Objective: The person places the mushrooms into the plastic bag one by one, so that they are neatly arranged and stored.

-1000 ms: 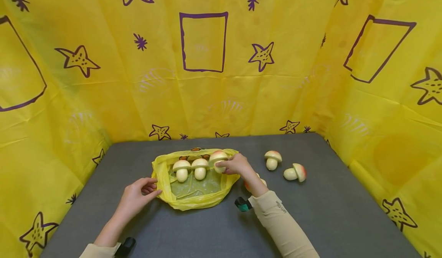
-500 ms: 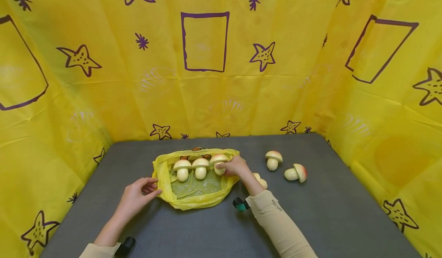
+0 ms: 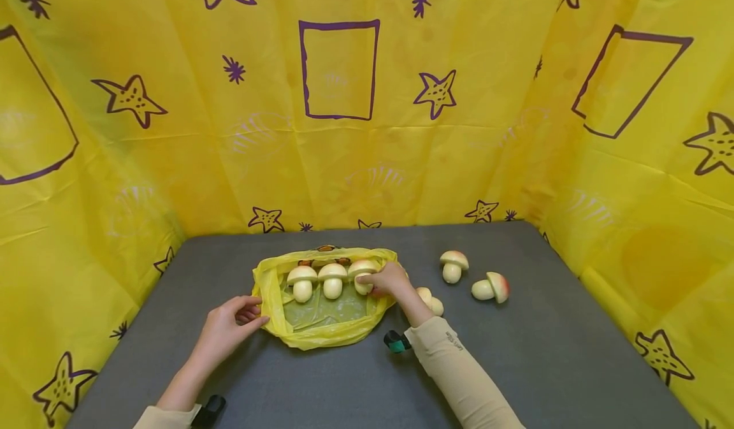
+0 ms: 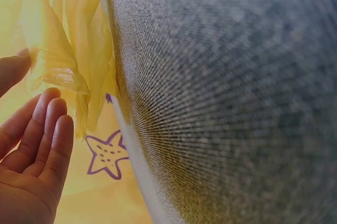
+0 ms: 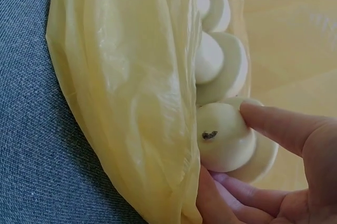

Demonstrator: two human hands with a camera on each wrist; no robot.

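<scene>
A yellow plastic bag (image 3: 321,340) lies on the grey table with its mouth rolled wide. Inside, in a row along its far side, are a left toy mushroom (image 3: 302,282) and a middle toy mushroom (image 3: 332,280), both cap-away. At the row's right end my right hand (image 3: 390,280) holds a third toy mushroom (image 5: 226,137), thumb on the pale stem and fingers beneath it. This mushroom sits right beside the middle one. My left hand (image 3: 226,324) is at the bag's left side, its fingertips (image 4: 50,95) right at the plastic and its fingers relaxed.
Right of the bag, one toy mushroom (image 3: 454,267) stands and another (image 3: 491,287) lies on its side with a reddish cap. Pale mushroom stems (image 3: 432,301) show partly behind my right wrist. Yellow patterned cloth (image 3: 367,161) walls the table (image 3: 321,391) on three sides.
My right hand has lowered the third mushroom and shifted it slightly left, up against the middle one. The left hand and the bag stay in place.
</scene>
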